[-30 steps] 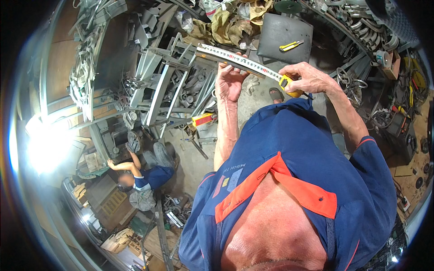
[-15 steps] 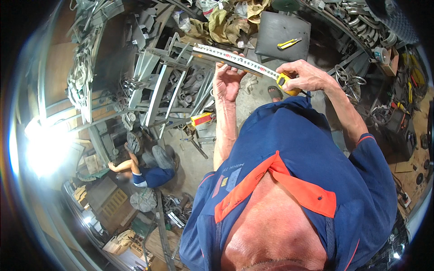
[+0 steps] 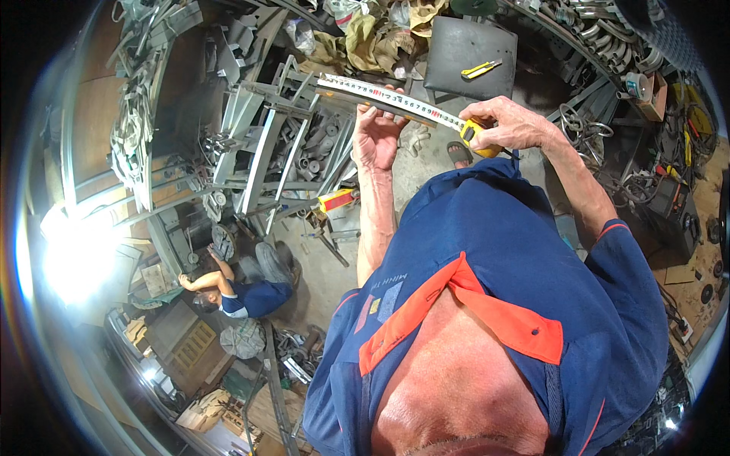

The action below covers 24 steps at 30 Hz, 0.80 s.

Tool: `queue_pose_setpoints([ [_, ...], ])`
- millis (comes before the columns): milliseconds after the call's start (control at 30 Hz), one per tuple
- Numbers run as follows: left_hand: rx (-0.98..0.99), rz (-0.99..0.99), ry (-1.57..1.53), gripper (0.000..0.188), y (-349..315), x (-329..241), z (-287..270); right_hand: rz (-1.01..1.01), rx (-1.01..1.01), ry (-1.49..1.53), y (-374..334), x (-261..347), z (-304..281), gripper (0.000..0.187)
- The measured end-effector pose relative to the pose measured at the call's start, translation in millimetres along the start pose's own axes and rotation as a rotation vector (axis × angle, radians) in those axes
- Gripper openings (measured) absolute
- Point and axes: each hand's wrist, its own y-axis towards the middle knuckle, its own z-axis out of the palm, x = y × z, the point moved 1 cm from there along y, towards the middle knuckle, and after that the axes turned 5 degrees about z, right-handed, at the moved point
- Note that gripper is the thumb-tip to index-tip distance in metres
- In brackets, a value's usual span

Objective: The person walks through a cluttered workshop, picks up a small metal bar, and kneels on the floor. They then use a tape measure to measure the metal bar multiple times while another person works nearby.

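My right hand [image 3: 511,125] is closed round a yellow tape measure [image 3: 477,138]. Its white blade [image 3: 407,102] is pulled out to the left and lies along a dark, narrow metal bar [image 3: 350,96]. From below, my left hand [image 3: 377,135] grips the bar near its middle, with the fingertips curled up beside the blade. The bar's left end and the blade's tip lie close together, in front of the metal frames; whether they touch is too small to tell. Part of the bar is hidden behind the blade and my fingers.
A dark padded stool [image 3: 470,57] beyond my hands bears a yellow utility knife [image 3: 481,70]. Metal frames [image 3: 262,152] crowd the left. A red and yellow box [image 3: 335,200] lies near my left forearm. Another person [image 3: 255,292] crouches at the lower left. Bent tubes [image 3: 608,38] fill the far right.
The whole view has shifted slightly, so things appear a little further left. Both hands keep the same grip on the tape measure and the bar, and the blade's extended length looks unchanged.
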Motion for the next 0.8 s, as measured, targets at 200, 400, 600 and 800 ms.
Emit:
queue_pose_setpoints([
  [200,-0.023,0.006,0.023,0.026,-0.3,-0.2,0.9,-0.056,-0.056,0.007,0.5,-2.0,1.5,0.049],
  [400,-0.019,0.012,0.025,0.031,-0.7,-0.1,0.7,-0.040,-0.039,0.018,0.4,-1.4,0.8,0.048],
  [600,-0.009,0.019,0.053,0.037,-0.6,-0.7,-1.0,-0.030,-0.037,0.030,1.2,-0.5,0.9,0.045],
  [800,-0.001,0.021,0.041,0.037,-0.2,-0.7,-2.7,-0.039,-0.037,0.047,0.9,-1.2,1.1,0.045],
])
